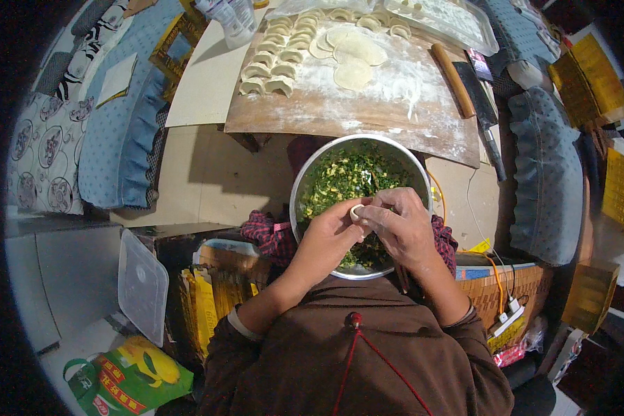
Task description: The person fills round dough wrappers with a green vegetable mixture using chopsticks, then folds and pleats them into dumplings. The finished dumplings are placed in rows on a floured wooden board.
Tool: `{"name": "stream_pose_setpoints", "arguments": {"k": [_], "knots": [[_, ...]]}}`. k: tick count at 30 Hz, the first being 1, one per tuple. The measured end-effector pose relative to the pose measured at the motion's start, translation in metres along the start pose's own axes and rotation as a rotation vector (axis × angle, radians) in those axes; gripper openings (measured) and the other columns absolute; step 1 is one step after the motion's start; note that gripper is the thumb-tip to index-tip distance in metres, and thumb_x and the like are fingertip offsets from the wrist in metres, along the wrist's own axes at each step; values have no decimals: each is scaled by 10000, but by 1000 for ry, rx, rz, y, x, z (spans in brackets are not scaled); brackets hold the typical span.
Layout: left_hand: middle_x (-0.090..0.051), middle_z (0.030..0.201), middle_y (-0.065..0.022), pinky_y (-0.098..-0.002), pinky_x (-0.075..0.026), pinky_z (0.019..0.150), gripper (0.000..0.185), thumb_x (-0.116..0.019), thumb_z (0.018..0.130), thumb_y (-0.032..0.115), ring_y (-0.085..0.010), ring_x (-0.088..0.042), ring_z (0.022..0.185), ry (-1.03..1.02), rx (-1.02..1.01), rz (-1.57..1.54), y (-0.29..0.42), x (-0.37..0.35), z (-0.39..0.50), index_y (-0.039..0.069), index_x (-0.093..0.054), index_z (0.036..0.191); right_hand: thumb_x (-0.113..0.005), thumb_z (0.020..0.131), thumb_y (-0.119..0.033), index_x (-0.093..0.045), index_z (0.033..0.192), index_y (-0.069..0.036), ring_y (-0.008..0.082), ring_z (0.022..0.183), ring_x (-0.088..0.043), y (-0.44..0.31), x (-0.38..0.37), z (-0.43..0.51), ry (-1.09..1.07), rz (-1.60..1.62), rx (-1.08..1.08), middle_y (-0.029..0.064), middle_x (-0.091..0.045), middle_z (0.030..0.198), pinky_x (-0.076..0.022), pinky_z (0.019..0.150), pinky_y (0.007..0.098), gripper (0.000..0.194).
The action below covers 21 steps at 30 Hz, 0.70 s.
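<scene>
Both my hands meet over a large metal bowl (297, 182) of chopped green and yellow filling (338, 177). Between their fingertips is a small dumpling (356, 212), mostly hidden by the fingers. My left hand (333, 231) holds it from the left. From the right, my right hand (403, 223), dusted with flour, pinches its edge. The bowl rests at my lap, in front of the board's near edge. On the floured wooden board (301, 117) beyond it lie several flat round wrappers (353, 75), overlapping, and rows of folded dumplings (280, 86).
A wooden rolling pin (453, 80) and a cleaver (481, 104) lie at the board's right side, near a phone (479, 65). A floured tray (447, 26) stands at the back right. Blue-covered seats (543, 171) flank the table. A power strip (508, 320) with cords sits at right.
</scene>
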<state>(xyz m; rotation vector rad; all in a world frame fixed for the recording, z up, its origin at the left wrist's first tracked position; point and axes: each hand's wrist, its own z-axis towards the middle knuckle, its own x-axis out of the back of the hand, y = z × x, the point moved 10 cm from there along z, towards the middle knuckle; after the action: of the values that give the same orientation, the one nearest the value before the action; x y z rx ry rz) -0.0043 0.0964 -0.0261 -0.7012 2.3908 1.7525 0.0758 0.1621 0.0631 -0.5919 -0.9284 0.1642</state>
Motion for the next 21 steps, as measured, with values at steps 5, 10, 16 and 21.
{"name": "stream_pose_setpoints", "arguments": {"k": [5,10,16,21], "knots": [[-619,1051,-38,-244,-501,771,434,-558,939,-25,-90,-584,907,19,-6,43,-4,4,0,-27,-493,1368,-737,782,-102,-684,990,-107,304,881,-626,-2,0,8,-65,18,-6,91,-643,956,-510,743,404,215],[-611,1106,-68,-257,-509,782,498,-571,947,2,-113,-594,959,56,-71,33,4,16,5,3,-410,1418,-725,800,-79,-670,976,-52,327,877,-623,26,18,-1,126,163,-170,108,-647,920,-502,787,422,186],[-602,1095,-76,-267,-504,787,577,-571,943,-1,-125,-588,967,71,-61,-10,5,19,4,27,-323,1463,-688,842,-74,-627,1127,-20,374,1056,-575,48,-13,2,-23,123,-270,195,-605,1103,-459,933,425,297],[-587,1119,-74,-271,-499,793,604,-552,933,-27,-122,-577,974,-19,-79,-4,-6,11,6,29,-285,1472,-716,833,-106,-653,1141,-57,343,1029,-596,27,-20,12,-121,426,-302,158,-625,1068,-458,935,412,318]]}}
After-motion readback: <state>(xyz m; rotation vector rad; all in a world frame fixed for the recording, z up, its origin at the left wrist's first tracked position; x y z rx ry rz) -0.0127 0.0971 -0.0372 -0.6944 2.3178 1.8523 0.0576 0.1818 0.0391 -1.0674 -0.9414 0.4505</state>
